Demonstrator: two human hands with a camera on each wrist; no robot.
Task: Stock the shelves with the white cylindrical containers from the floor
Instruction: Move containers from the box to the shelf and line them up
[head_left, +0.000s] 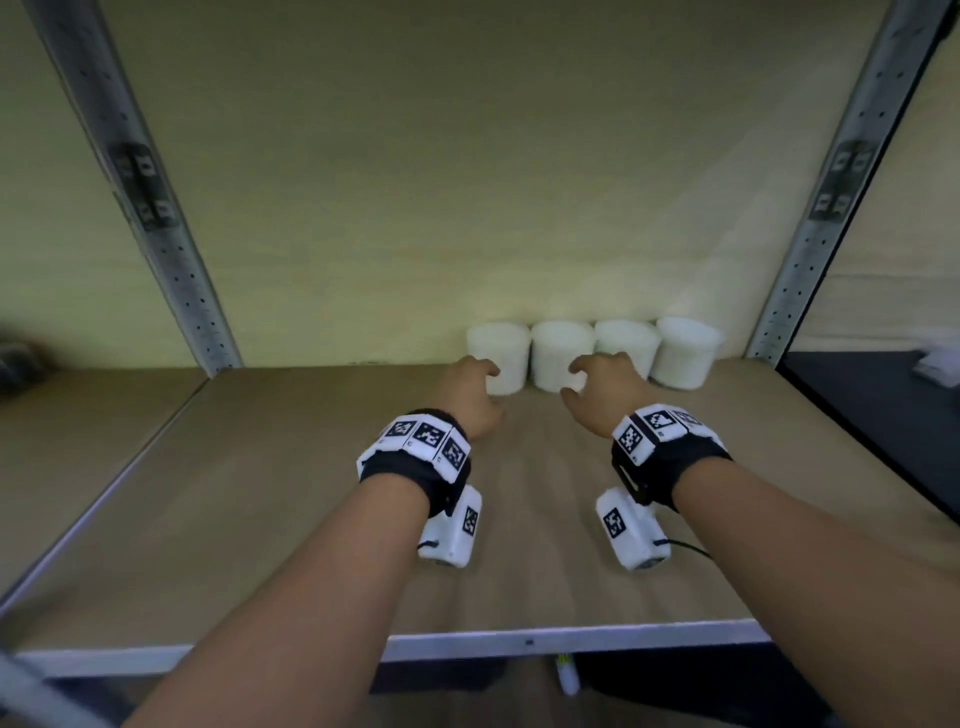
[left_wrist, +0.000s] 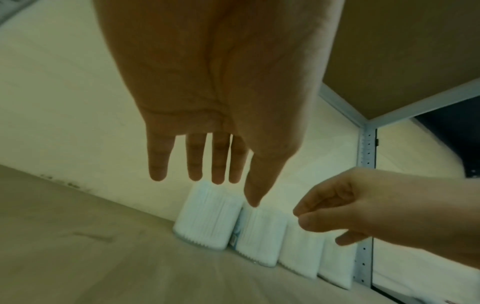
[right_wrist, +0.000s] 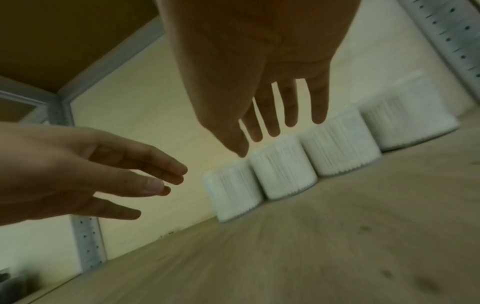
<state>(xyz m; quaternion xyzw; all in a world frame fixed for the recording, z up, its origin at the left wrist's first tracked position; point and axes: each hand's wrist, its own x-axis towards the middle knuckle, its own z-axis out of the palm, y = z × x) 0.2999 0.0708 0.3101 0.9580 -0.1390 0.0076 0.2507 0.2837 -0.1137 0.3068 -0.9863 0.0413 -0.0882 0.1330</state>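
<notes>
both forearms reach in over the light wooden shelf board (head_left: 311, 519), and the left hand (head_left: 470, 397) and right hand (head_left: 602, 395) hover empty, fingers (left_wrist: 158, 162) loose and apart. just beyond them four white ribbed cylindrical containers (head_left: 563, 353) stand upright in a touching row against the pale back wall (head_left: 467, 182), at the right near a grey perforated metal upright (head_left: 810, 249).

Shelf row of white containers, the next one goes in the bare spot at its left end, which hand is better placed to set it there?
Probably the left hand: it hovers empty by the leftmost container, nearest that bare shelf.
</notes>
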